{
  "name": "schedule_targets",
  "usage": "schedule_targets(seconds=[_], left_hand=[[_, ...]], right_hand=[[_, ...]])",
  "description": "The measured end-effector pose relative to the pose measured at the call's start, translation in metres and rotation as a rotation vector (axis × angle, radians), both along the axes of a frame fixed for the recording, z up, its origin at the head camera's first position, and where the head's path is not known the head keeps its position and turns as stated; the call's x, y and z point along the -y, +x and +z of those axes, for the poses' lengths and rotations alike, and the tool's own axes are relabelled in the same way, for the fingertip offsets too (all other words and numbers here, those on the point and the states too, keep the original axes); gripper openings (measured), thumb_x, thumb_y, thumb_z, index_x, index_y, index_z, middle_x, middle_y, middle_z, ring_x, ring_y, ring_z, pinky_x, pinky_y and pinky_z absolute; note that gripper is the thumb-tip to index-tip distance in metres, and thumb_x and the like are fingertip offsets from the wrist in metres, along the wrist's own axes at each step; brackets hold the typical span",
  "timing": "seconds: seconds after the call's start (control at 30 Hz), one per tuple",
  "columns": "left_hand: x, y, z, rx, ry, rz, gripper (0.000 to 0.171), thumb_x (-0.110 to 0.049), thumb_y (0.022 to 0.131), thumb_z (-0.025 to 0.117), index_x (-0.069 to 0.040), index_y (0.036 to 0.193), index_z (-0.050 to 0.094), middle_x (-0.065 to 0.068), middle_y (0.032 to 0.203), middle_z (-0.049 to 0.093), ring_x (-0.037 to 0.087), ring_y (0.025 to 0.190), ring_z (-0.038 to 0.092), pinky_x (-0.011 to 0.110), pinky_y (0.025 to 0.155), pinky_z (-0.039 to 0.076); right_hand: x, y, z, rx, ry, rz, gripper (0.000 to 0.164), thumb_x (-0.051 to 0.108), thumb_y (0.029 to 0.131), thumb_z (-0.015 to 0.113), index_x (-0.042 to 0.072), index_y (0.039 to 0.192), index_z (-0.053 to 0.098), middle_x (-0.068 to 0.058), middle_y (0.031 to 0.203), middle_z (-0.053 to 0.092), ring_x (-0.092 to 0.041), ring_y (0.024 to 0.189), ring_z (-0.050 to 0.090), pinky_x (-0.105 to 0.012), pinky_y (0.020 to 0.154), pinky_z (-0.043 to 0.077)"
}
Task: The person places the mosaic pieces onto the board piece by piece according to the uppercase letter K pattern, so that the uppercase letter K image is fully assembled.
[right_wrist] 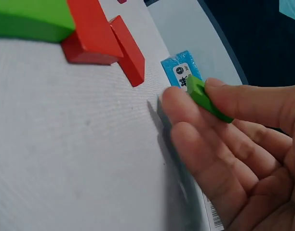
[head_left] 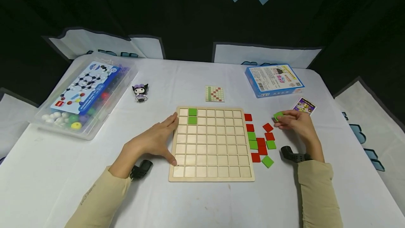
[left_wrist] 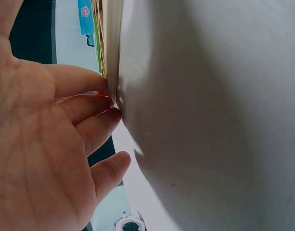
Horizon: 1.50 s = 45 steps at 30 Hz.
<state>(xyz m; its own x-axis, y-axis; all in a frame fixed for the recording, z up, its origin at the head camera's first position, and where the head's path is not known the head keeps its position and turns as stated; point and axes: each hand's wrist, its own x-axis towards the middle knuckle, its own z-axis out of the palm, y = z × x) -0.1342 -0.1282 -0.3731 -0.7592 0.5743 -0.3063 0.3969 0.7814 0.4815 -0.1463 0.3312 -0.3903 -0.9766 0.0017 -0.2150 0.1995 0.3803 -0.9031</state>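
Note:
A wooden grid board [head_left: 212, 179] lies flat on the white table, with two green square tiles [head_left: 192, 116] set one below the other in its second column. My left hand [head_left: 155, 138] rests along the board's left edge, fingers and thumb spread; in the left wrist view the fingertips [left_wrist: 109, 118] touch the board's side [left_wrist: 113, 48]. Right of the board, my right hand [head_left: 295, 122] pinches a green tile [right_wrist: 203, 98] between thumb and fingers, raised above the table. Between that hand and the board lie several loose red tiles [head_left: 262, 150] and green tiles [head_left: 267, 161].
Behind the board lies a small pattern card [head_left: 214, 94]. A blue box [head_left: 274, 80] stands at the back right, with a purple picture card [head_left: 304, 105] in front of it. To the left are a small figurine [head_left: 140, 92] and a clear plastic case [head_left: 85, 94] of coloured balls.

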Motion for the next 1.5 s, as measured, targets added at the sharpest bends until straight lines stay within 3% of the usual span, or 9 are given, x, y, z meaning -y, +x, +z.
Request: schedule_targets(seconds=[0.2,0.37,0.53,0.67,0.8,0.93,1.1,1.27,1.5], left_hand=[[-0.001,0.0,0.0,0.0,-0.008,-0.001,0.136,-0.046,0.055,0.091,0.007,0.151,0.011,0.021,0.161,0.0,0.037,0.149,0.009,0.058,0.117,0.018],[-0.001,0.001,0.001,0.005,-0.005,0.001,0.136,-0.045,0.055,0.091,0.007,0.151,0.01,0.021,0.161,-0.001,0.036,0.149,0.007,0.058,0.117,0.017],[0.0,0.001,0.0,0.009,-0.002,0.0,0.135,-0.045,0.056,0.09,0.008,0.151,0.01,0.021,0.161,-0.001,0.037,0.149,0.008,0.059,0.116,0.018],[-0.001,0.0,-0.001,0.007,0.0,0.001,0.135,-0.045,0.056,0.091,0.007,0.151,0.01,0.02,0.161,-0.001,0.036,0.149,0.006,0.059,0.117,0.017],[-0.001,-0.001,-0.002,-0.009,-0.006,-0.005,0.136,-0.045,0.055,0.091,0.007,0.151,0.01,0.02,0.161,0.0,0.035,0.149,0.004,0.058,0.117,0.018],[0.0,-0.001,-0.001,-0.007,-0.01,-0.001,0.136,-0.044,0.055,0.091,0.008,0.151,0.01,0.021,0.161,0.0,0.036,0.149,0.004,0.058,0.117,0.018],[0.0,0.0,-0.001,-0.001,-0.007,0.003,0.136,-0.044,0.055,0.091,0.007,0.151,0.01,0.02,0.161,-0.001,0.035,0.149,0.004,0.058,0.117,0.018],[0.0,0.0,-0.002,-0.012,-0.011,-0.004,0.137,-0.046,0.054,0.091,0.007,0.151,0.01,0.02,0.161,0.0,0.034,0.15,0.005,0.057,0.117,0.019],[0.0,0.0,0.0,-0.021,-0.02,-0.006,0.137,-0.046,0.053,0.091,0.006,0.151,0.011,0.02,0.161,0.001,0.034,0.15,0.005,0.056,0.117,0.019]], right_hand=[[0.001,-0.001,-0.001,-0.04,-0.13,-0.09,0.023,0.01,0.091,0.065,-0.004,0.107,0.057,0.011,0.075,0.073,-0.008,0.067,0.072,-0.02,0.064,0.057],[0.002,-0.002,-0.002,-0.068,-0.146,-0.061,0.018,0.011,0.091,0.065,-0.001,0.104,0.061,0.011,0.079,0.072,-0.007,0.068,0.072,-0.02,0.066,0.057],[0.005,-0.003,0.0,-0.05,-0.226,-0.039,0.009,0.01,0.092,0.064,0.01,0.1,0.066,0.01,0.084,0.073,-0.008,0.072,0.072,-0.019,0.069,0.057],[0.012,-0.003,0.006,-0.05,-0.314,-0.039,0.01,0.009,0.091,0.064,0.016,0.097,0.069,0.008,0.088,0.072,-0.01,0.074,0.073,-0.019,0.072,0.057],[0.029,-0.006,0.012,-0.07,-0.311,-0.03,0.01,0.01,0.091,0.065,0.018,0.096,0.069,0.008,0.089,0.071,-0.01,0.074,0.073,-0.019,0.072,0.057],[0.052,-0.011,0.017,-0.097,-0.276,0.02,0.01,0.008,0.092,0.063,0.009,0.101,0.067,0.007,0.085,0.072,-0.01,0.073,0.073,-0.021,0.071,0.058],[0.084,-0.021,0.018,-0.161,-0.219,0.13,0.031,0.003,0.092,0.059,-0.014,0.118,0.057,0.006,0.079,0.07,-0.01,0.071,0.072,-0.025,0.07,0.059],[0.118,-0.029,0.019,-0.152,-0.19,0.206,0.033,0.001,0.092,0.057,-0.015,0.121,0.056,0.004,0.081,0.07,-0.009,0.071,0.072,-0.029,0.072,0.06],[0.161,-0.034,0.017,-0.13,-0.203,0.286,0.03,-0.003,0.09,0.056,-0.016,0.118,0.059,-0.032,0.105,0.065,-0.01,0.069,0.071,-0.034,0.072,0.06]])
